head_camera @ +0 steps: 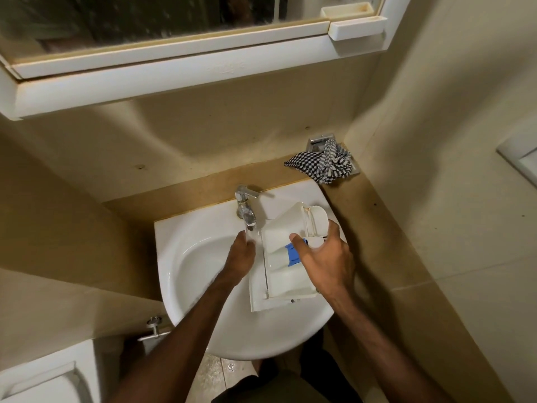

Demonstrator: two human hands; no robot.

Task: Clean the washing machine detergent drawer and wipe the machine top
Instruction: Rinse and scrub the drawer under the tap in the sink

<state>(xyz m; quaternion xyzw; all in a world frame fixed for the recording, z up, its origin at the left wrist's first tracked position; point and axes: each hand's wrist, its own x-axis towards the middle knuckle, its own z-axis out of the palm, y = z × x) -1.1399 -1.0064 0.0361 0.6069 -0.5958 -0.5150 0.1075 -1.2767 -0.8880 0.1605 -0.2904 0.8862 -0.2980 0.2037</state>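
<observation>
The white detergent drawer (pixel 286 276), with a blue insert (pixel 291 253), lies across the right side of the white sink (pixel 186 257). My right hand (pixel 324 257) grips the drawer from above, thumb beside the blue insert. Under the chrome tap (pixel 245 206) my left hand (pixel 241 257) reaches into the thin stream of running water, holding nothing. A checked black-and-white cloth (pixel 322 165) lies bunched on the ledge at the back right corner.
A mirror cabinet with a white frame (pixel 174 62) hangs above the sink. Beige walls close in on the right and behind. A toilet cistern (pixel 43 379) and a wall valve (pixel 154 325) sit at the lower left.
</observation>
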